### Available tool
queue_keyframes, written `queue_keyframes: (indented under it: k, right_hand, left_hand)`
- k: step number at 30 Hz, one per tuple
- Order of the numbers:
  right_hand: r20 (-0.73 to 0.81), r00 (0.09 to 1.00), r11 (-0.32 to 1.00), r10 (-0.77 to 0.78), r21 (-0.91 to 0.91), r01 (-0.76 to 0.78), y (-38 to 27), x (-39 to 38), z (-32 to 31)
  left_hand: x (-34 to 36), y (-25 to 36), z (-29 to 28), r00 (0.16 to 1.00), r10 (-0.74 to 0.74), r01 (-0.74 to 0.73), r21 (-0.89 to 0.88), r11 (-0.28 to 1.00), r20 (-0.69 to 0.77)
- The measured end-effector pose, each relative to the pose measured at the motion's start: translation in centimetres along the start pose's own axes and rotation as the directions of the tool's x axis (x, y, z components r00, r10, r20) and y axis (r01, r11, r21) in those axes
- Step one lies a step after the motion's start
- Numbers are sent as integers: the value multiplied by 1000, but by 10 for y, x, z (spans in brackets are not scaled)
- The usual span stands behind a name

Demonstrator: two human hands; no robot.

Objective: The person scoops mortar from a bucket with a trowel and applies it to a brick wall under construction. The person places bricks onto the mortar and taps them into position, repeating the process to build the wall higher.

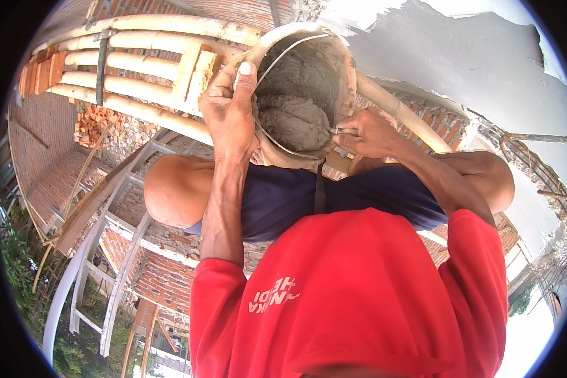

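Observation:
A bucket [273,47] smeared with dried mortar is tipped toward me above my lap. Inside, wet grey mortar [294,123] lies in a rounded mound near the lower side, with more coating the walls. My left hand [233,104] clasps the bucket's left rim, thumb pointing up along the edge. At the right rim, my right hand [372,133] is closed round the short handle of a trowel [346,131]. Its blade is hidden in or under the mortar. A thin wire bail [293,45] crosses the bucket's mouth.
Bamboo poles [132,65], tied by a black strap [102,66], run to the left with bricks [43,72] on them. A ladder [116,252] leans at lower left. More bricks [94,125] are stacked far below. A grey plastered wall [466,57] rises at right.

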State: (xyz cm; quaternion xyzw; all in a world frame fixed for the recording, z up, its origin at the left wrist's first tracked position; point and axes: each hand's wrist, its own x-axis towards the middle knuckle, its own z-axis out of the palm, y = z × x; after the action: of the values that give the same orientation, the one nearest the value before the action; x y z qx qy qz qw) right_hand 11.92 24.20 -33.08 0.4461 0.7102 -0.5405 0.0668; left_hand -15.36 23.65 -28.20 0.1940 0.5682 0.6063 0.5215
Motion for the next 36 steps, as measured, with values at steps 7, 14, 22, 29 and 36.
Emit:
queue_keyframes:
  k: [7, 14, 22, 29, 36]
  right_hand:
    - [-9, 1000, 999, 18, 45, -17, -14, -19, -28]
    - [-196, 979, 997, -64, 20, 69, -22, -21, -34]
    - [-102, 989, 985, 106, 148, -90, -26, -7, -41]
    - [-181, 983, 989, 12, 150, 16, -29, -10, -27]
    - [-107, 991, 996, -81, 31, 85, -51, -10, -31]
  left_hand:
    - [-2, 6, -15, 998, -59, 55, -121, 991, -33]
    - [2, 7, -22, 994, -106, 107, -136, 985, 11]
    - [12, 21, -73, 941, -179, 173, -46, 984, -288]
    - [7, 15, -101, 836, 5, 101, 161, 982, -549]
    - [23, 41, -74, 584, 608, -331, 526, 784, -538]
